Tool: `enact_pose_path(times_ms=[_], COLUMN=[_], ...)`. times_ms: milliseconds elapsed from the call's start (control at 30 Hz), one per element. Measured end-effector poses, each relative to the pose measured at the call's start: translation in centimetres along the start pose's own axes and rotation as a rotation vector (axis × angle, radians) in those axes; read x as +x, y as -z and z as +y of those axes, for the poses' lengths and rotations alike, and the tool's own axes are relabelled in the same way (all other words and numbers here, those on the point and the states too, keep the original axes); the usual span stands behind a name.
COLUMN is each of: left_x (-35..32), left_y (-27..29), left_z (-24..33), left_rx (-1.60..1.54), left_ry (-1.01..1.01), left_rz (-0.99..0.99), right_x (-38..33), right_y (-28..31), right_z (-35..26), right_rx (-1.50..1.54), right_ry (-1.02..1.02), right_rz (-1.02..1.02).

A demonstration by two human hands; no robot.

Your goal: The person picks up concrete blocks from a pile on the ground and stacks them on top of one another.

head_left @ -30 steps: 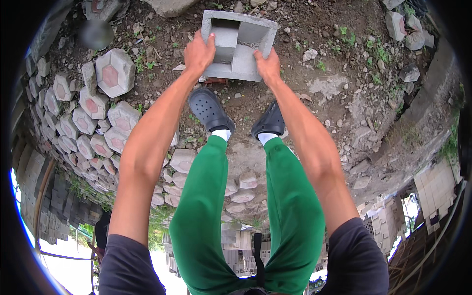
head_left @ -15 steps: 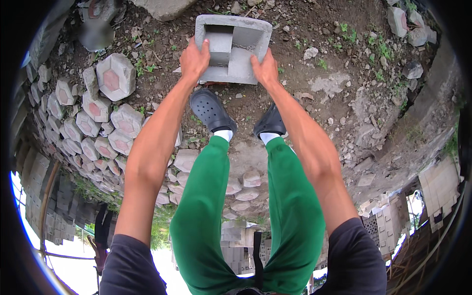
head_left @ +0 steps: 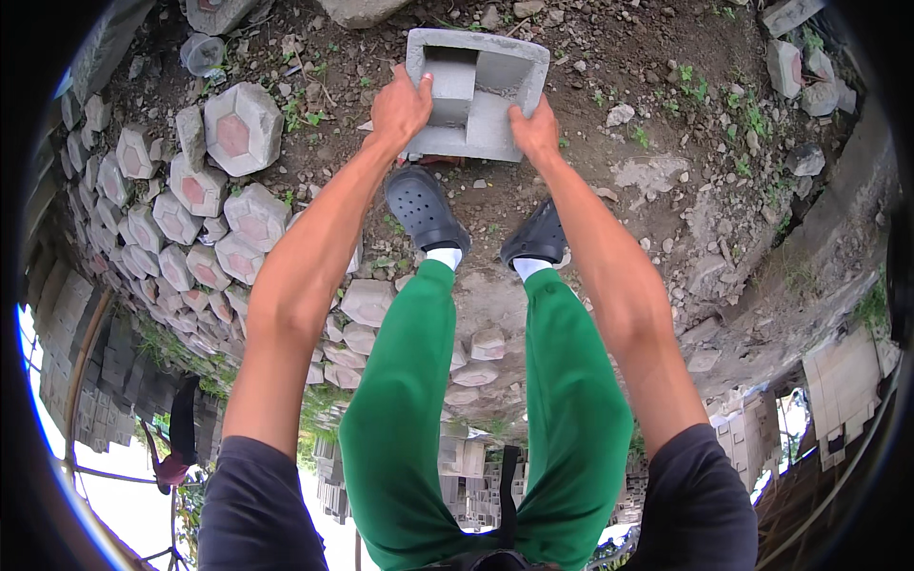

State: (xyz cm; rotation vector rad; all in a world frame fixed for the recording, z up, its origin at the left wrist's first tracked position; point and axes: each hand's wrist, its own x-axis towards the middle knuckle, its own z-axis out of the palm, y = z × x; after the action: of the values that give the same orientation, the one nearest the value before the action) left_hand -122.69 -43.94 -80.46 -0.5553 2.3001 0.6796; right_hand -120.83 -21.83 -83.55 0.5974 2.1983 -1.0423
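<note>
Between my hands is a grey concrete block [head_left: 493, 112] with a thick rim and stepped, squared hollows facing up. It is just ahead of my feet, low over the soil; whether it rests on the ground I cannot tell. My left hand [head_left: 401, 107] grips its left side, thumb over the rim and fingers hidden behind the outer wall. Opposite, my right hand [head_left: 535, 130] holds the right wall near its near corner, the thumb on the edge. Something reddish [head_left: 440, 160] shows under the block's near edge.
Many hexagonal paving blocks [head_left: 243, 129] with reddish centres lie to the left. A clear plastic cup [head_left: 202, 54] sits at the far left. A large stone [head_left: 364, 8] is beyond the block. My dark clogs [head_left: 426, 207] stand close behind it. Several broken pieces [head_left: 784, 67] lie far right.
The block, my hands and the ground have all shifted slightly right in the picture as the view turned. My hold on the block looks the same.
</note>
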Motion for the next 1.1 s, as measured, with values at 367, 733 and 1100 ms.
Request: enact_pose_path(times_ms=[367,733,1100], left_x=[-0.6,-4.3,-4.0], left_y=[-2.2,-1.4,-0.2], left_z=[-3.5,-3.0,-2.5], left_rx=[-0.304,-0.344,-0.252], left_ry=[-0.099,0.066,0.182], left_rz=[0.141,0.171,0.097], right_x=[-0.9,-3.8,-3.1], right_y=[-0.2,-0.3,0.2], right_z=[-0.1,0.2,-0.4], right_rx=[0.017,-0.189,-0.206], right_ry=[0.011,-0.085,-0.124], right_rz=[-0.007,-0.094,-0.162])
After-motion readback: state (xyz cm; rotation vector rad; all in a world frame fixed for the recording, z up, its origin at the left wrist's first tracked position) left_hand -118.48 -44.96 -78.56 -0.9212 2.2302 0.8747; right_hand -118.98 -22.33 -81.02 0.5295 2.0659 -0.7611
